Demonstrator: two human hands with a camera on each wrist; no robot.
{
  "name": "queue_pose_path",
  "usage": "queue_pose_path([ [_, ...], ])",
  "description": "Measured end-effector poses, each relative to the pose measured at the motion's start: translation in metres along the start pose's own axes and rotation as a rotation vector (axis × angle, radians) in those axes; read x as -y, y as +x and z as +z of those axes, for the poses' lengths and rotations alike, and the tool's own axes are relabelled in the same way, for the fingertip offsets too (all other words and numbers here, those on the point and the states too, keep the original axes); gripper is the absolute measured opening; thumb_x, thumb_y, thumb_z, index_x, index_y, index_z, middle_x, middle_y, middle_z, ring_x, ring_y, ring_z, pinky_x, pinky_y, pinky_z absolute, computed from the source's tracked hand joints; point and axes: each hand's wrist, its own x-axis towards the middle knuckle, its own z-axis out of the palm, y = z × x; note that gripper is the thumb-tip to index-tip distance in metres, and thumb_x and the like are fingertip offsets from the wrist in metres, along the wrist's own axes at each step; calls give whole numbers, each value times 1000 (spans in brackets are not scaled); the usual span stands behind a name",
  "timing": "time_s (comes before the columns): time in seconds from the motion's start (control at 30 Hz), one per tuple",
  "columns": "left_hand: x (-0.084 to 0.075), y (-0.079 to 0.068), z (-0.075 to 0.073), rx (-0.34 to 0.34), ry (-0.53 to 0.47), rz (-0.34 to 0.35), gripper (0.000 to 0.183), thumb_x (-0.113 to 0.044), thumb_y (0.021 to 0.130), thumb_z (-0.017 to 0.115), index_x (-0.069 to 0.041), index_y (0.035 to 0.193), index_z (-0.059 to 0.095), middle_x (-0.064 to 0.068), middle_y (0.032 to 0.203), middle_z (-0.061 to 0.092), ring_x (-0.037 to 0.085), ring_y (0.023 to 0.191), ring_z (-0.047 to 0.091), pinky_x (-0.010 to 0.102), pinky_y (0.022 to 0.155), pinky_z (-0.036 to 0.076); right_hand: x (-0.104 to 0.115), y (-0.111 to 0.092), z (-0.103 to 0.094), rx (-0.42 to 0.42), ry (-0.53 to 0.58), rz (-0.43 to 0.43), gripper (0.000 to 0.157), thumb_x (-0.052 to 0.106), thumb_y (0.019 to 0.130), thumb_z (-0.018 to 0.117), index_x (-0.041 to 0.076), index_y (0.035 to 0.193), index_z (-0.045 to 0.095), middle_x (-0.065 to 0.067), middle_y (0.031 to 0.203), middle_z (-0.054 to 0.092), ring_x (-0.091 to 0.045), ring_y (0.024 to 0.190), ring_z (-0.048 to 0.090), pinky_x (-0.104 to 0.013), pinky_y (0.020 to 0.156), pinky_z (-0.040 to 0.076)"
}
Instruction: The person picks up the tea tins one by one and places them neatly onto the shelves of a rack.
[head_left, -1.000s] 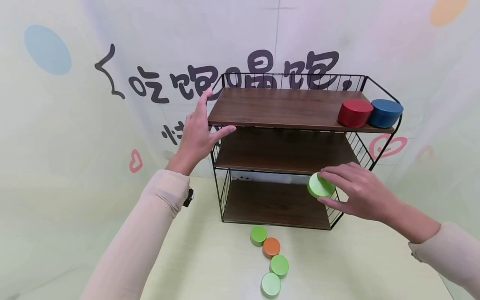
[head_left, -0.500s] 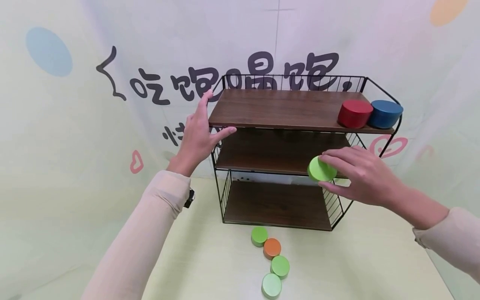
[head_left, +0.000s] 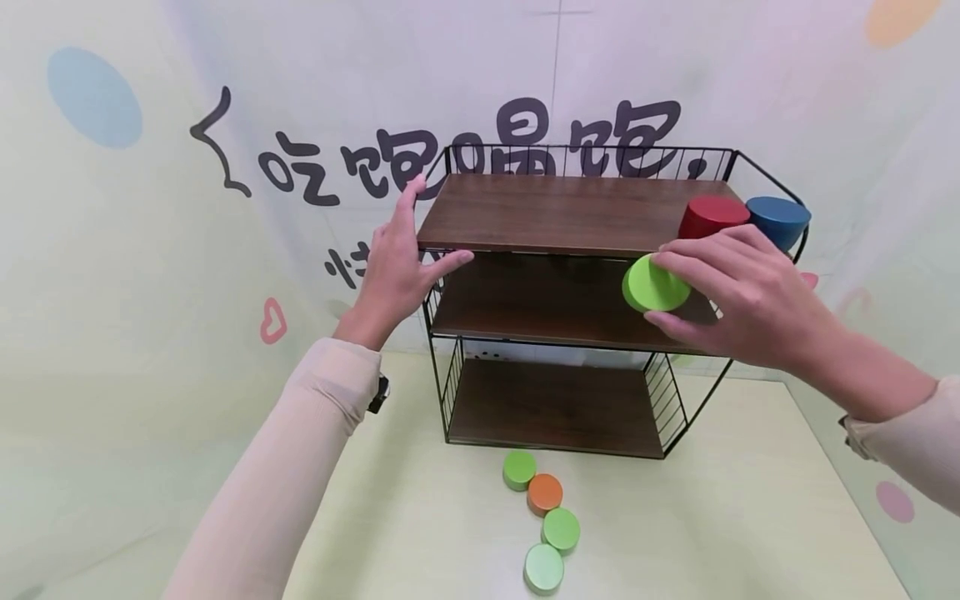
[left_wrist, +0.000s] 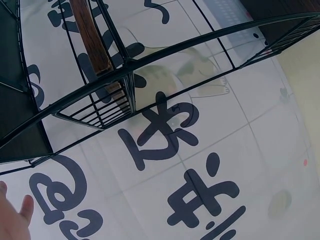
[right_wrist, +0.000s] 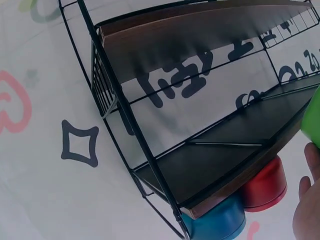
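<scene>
My right hand (head_left: 750,296) pinches a round bright-green tin (head_left: 654,285) between thumb and fingers, tilted with its flat face toward me. In the head view the tin overlaps the middle shelf, just under the top board's front edge. My left hand (head_left: 393,267) rests at the top board's left end, thumb along the front edge and fingers spread up the side. The rack (head_left: 555,212) has three dark wooden boards in a black wire frame. A red tin (head_left: 708,217) and a blue tin (head_left: 778,221) sit side by side at its top right, partly behind my right hand.
On the pale table (head_left: 420,517) before the rack, small round tins form a crooked line: a green tin (head_left: 519,469), an orange tin (head_left: 544,494), another green tin (head_left: 560,529) and a pale mint tin (head_left: 543,568). A printed cloth (head_left: 225,250) hangs behind the rack.
My right hand has lifted the green tin from beside the lower opening to just below the top board. My left hand has stayed at the rack's left end.
</scene>
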Motion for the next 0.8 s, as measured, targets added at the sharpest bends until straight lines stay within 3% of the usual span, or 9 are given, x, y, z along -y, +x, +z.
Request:
queue_pose_path([
  [0.4, -1, 0, -1, -8, 7, 10, 105, -57, 80, 76, -26, 159, 14, -13, 160, 26, 27, 138, 39, 46, 113, 26, -12, 11, -5, -75, -42, 43, 60, 53, 95, 58, -5, 106, 70, -22, 95, 69, -42, 91, 62, -51, 79, 39],
  [0.8, 0, -2, 1, -8, 1, 10, 105, -57, 80, 76, -27, 159, 14, -14, 161, 25, 31, 136, 39, 48, 111, 29, -21, 14, -2, -70, -53, 141, 60, 53, 94, 57, -4, 110, 70, -22, 101, 69, -42, 92, 61, -42, 81, 36],
])
